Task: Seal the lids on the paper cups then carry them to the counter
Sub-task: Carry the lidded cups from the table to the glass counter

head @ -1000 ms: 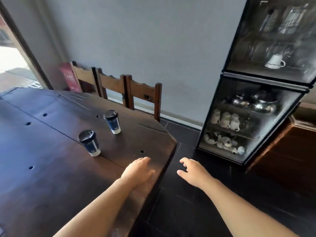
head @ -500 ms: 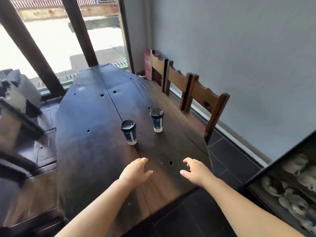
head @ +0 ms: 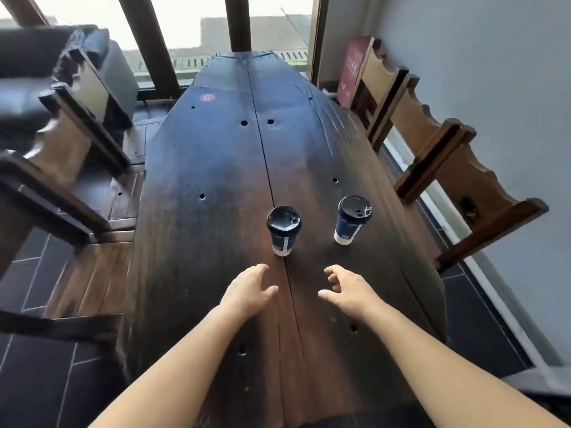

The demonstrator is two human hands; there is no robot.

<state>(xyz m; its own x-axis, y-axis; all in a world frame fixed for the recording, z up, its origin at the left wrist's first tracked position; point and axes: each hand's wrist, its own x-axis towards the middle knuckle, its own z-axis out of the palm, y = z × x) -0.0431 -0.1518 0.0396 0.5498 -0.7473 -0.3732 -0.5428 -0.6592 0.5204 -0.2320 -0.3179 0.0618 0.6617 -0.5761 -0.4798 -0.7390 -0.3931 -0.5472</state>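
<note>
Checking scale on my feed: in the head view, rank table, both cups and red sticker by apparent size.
1. table
2. left cup and right cup: alike, unranked
3. red sticker, smallest, though it lies farthest away

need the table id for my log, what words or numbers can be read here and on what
"6": on the round red sticker on the table.
Characters on the red sign behind the chairs: too blurred to read.
Labels on the nearer cup and farther cup: too small to read.

A long dark wooden table (head: 216, 168) carries two lidded paper cups: left cup (head: 283, 230) astride the table's centre seam, right cup (head: 351, 219) just beside it.
</note>
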